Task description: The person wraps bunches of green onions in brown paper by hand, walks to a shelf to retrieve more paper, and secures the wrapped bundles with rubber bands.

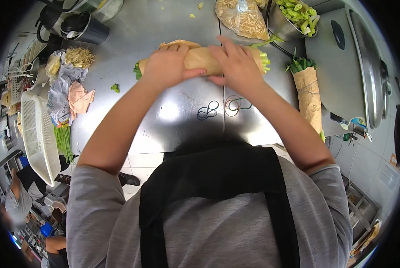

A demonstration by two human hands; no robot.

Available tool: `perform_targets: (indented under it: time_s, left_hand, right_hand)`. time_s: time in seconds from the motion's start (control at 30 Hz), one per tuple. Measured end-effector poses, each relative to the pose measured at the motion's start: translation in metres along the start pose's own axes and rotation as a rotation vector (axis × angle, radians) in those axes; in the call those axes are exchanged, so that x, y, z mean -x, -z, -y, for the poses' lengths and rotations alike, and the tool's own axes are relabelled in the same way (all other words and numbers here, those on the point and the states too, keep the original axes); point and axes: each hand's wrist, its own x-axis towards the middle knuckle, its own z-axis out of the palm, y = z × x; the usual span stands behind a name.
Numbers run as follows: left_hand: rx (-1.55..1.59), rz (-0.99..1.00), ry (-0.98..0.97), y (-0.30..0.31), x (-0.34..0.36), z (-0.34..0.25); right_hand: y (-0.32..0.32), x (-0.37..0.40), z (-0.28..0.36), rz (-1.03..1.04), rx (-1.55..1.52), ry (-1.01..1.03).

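A roll of brown paper (203, 61) wrapped round green vegetables lies crosswise on the steel table. Leafy green ends stick out at its left, pale green stalks at its right. My left hand (168, 65) is wrapped over the roll's left half, thumb along the front. Over the right half lies my right hand (236, 62), fingers spread on the paper and thumb at the near side. Nearer my body, dark rubber bands (207, 110) and a looser group of bands (234, 105) rest on the steel.
Another paper-wrapped bundle (308, 91) lies at the right, beside a large lidded pot (338, 62). Behind are a bag of dried food (241, 18) and a bowl of cut greens (298, 15). Crumpled paper (80, 97) and a white basket (38, 138) are at the left.
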Motion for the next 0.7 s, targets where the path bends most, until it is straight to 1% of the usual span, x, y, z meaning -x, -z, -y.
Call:
perform_targets:
  time_s: [0.03, 0.1, 0.17, 0.2, 0.23, 0.27, 0.3, 0.33, 0.37, 0.4, 0.43, 0.47, 0.53, 0.57, 0.6, 0.63, 0.67, 0.7]
  left_hand:
    - [0.059, 0.026, 0.000, 0.004, -0.006, 0.003]
    - [0.122, 0.059, -0.001, 0.004, -0.016, 0.013]
    - [0.178, -0.242, -0.094, 0.005, -0.023, 0.023]
    - [0.173, -0.241, -0.103, 0.007, -0.021, 0.021]
    - [0.058, -0.511, -0.095, 0.007, -0.013, 0.015]
    - [-0.057, -0.781, -0.091, 0.006, -0.003, 0.008]
    - [0.393, -0.675, 0.200, -0.010, 0.018, -0.013]
    - [0.832, -0.524, 0.501, -0.027, 0.038, -0.043]
    - [1.255, -0.442, 0.754, -0.032, 0.047, -0.067]
    - [1.675, -0.343, 1.009, -0.036, 0.049, -0.087]
    - [1.749, -0.480, 0.972, -0.037, 0.040, -0.097]
    - [1.747, -0.485, 0.975, -0.036, 0.031, -0.092]
    - [1.684, -0.658, 0.847, -0.033, 0.002, -0.080]
    - [1.675, -0.658, 0.888, -0.031, -0.007, -0.078]
    - [1.679, -0.659, 0.879, -0.029, -0.016, -0.075]
    - [1.698, -0.713, 0.814, -0.026, -0.026, -0.072]
    - [1.716, -0.763, 0.750, -0.025, -0.032, -0.070]
    - [1.723, -0.751, 0.748, -0.020, -0.037, -0.067]
  right_hand:
    - [-0.002, 0.005, 0.001, -0.084, 0.149, 0.029]
    - [-0.008, -0.008, -0.012, -0.058, 0.153, 0.047]
    - [-0.008, -0.022, -0.018, -0.049, 0.147, 0.057]
    - [-0.004, -0.029, -0.020, 0.073, 0.117, 0.014]
    - [0.000, -0.036, -0.023, 0.196, 0.084, -0.030]
    - [0.001, -0.045, -0.027, 0.185, 0.081, -0.042]
    - [0.002, -0.050, -0.031, 0.237, 0.091, -0.040]
    - [0.001, -0.053, -0.033, 0.298, 0.099, -0.037]
    - [0.003, -0.057, -0.033, 0.305, 0.093, -0.045]
    - [0.007, -0.063, -0.033, 0.361, 0.044, -0.058]
    - [0.009, -0.067, -0.031, 0.416, -0.006, -0.066]
    - [0.010, -0.067, -0.027, 0.417, -0.007, -0.061]
    - [0.018, -0.068, -0.022, 0.494, -0.165, -0.104]
    - [0.017, -0.069, -0.023, 0.486, -0.158, -0.104]
    - [0.013, -0.066, -0.025, 0.500, -0.315, -0.151]
    - [0.014, -0.062, -0.026, 0.513, -0.474, -0.203]
    - [0.014, -0.056, -0.027, 0.511, -0.472, -0.213]
    - [0.016, -0.050, -0.024, 0.475, -0.636, -0.203]
